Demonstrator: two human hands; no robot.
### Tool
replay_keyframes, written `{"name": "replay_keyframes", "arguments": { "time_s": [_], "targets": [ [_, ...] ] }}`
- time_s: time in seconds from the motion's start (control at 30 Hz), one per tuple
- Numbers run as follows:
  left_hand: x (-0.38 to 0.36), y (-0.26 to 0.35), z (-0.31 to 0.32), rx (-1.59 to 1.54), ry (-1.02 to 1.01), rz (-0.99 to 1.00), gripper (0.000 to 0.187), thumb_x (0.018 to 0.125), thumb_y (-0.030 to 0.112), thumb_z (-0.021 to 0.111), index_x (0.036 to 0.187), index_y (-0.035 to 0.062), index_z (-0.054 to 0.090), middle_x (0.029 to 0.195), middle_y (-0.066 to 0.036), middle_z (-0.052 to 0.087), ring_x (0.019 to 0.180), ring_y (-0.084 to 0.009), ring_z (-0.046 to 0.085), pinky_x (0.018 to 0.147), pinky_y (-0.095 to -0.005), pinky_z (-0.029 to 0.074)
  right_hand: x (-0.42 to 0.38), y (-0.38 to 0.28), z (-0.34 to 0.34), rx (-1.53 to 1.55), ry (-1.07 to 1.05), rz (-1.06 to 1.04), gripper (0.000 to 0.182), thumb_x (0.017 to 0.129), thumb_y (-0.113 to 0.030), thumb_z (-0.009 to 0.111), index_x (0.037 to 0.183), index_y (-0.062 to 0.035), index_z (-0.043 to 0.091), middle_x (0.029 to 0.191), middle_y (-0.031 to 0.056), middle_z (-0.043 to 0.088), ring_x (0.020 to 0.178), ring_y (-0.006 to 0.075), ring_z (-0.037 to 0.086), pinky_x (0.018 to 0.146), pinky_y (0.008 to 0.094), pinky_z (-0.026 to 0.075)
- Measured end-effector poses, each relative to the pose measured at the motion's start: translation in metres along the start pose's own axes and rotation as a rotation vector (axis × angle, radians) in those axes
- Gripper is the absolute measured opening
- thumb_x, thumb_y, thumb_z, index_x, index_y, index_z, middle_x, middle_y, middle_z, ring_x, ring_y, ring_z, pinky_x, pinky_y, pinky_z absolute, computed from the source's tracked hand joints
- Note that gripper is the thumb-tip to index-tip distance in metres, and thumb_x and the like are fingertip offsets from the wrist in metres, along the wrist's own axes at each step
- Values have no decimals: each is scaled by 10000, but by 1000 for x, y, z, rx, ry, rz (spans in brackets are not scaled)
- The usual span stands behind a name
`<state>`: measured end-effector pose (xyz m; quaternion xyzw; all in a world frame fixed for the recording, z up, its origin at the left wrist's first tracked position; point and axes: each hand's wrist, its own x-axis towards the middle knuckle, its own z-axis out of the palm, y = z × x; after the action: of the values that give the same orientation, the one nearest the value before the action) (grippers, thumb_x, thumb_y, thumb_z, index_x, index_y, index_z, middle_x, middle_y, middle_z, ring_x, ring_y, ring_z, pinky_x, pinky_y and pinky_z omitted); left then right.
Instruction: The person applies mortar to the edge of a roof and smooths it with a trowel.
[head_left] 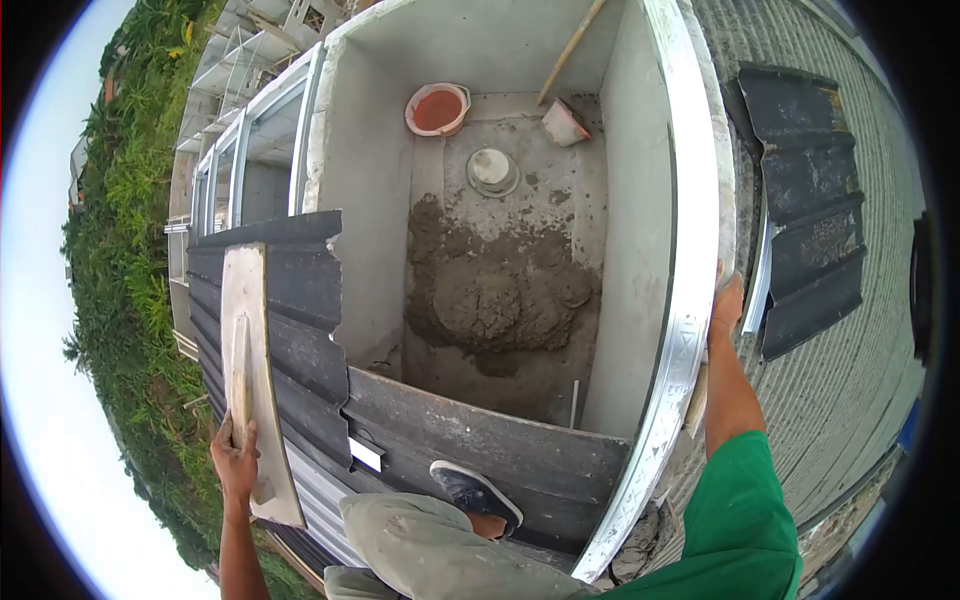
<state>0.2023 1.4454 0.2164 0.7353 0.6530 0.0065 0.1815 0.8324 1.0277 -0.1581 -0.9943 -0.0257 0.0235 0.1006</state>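
Observation:
My left hand is closed around the handle of a long pale plastering float, which is held upright over the dark corrugated roofing sheets at left. At the right, my right hand grips the outer side of a shiny metal channel running along the wall top; its fingers are partly hidden. Below, inside a walled pit-like room, lies a heap of wet grey mortar on the floor.
Down in the room are an orange-red bucket, a tipped bucket, a long wooden pole and a round pale container. My shoe stands on a dark corrugated sheet. Greenery drops away at left.

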Motion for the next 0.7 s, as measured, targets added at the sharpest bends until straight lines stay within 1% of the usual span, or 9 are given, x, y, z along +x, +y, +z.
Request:
{"name": "replay_keyframes", "arguments": {
  "time_s": [0.07,0.13,0.2,0.27,0.33,0.43,0.57,0.63,0.7],
  "targets": [
    [0,42,4,10,-53,-51,506,912,213,686,1316,-61,553,788,-65,654,510,-76,507,491,-245,434,-1,-9,-13,20,-144,66,824,920,-699,382,1296,21,520,1181,297,620,1119,458,590,945,523,471],
    [1,71,3,10,-74,-48,539,907,261,706,1322,-49,554,759,-46,625,542,-70,516,521,-248,448,-8,-8,-16,191,-153,0,800,900,-672,467,1311,14,499,1084,306,655,1021,467,635,853,527,499],
    [4,94,-7,40,-83,-75,549,907,269,707,1327,-47,551,776,-54,630,548,-71,522,524,-253,452,3,-1,-1,43,-142,82,810,888,-673,491,1324,10,481,1055,307,663,990,475,645,816,528,512],
    [13,118,-3,67,-108,-25,555,903,273,712,1328,-46,552,797,-71,645,541,-78,526,526,-259,458,16,39,37,22,-53,-1,784,902,-697,428,1313,-35,507,1071,307,654,1001,490,630,834,547,500],
    [19,128,8,52,-94,-16,548,903,260,711,1316,-64,553,832,-96,666,600,-87,561,584,-265,488,5,17,14,22,-99,35,832,923,-702,368,1298,30,491,1141,302,626,1068,479,602,892,546,481],
    [20,148,17,63,-83,63,535,909,225,703,1303,-100,543,902,-132,681,752,-100,596,720,-275,513,-4,-5,-8,1,-116,33,831,925,-699,365,1309,28,486,1124,301,630,1032,492,607,883,548,482],
    [5,173,11,7,-58,103,534,908,225,707,1310,-87,546,851,-95,667,681,-85,576,645,-260,502,-9,-9,-8,-22,-107,70,788,938,-679,354,1340,-13,478,1132,285,633,985,479,628,846,551,496],
    [-6,199,-1,-93,-70,2,535,909,238,709,1318,-69,551,787,-46,634,599,-63,536,559,-235,467,-8,-12,-10,-43,-119,67,742,951,-646,365,1349,-30,475,1168,278,621,981,463,636,835,542,503],
    [-10,218,-8,-114,-36,26,536,910,247,709,1321,-60,553,767,-28,618,570,-55,515,529,-224,448,-12,-18,-17,-21,-134,68,722,958,-626,371,1354,-31,471,1185,276,614,986,459,635,839,533,505]
  ]
}}
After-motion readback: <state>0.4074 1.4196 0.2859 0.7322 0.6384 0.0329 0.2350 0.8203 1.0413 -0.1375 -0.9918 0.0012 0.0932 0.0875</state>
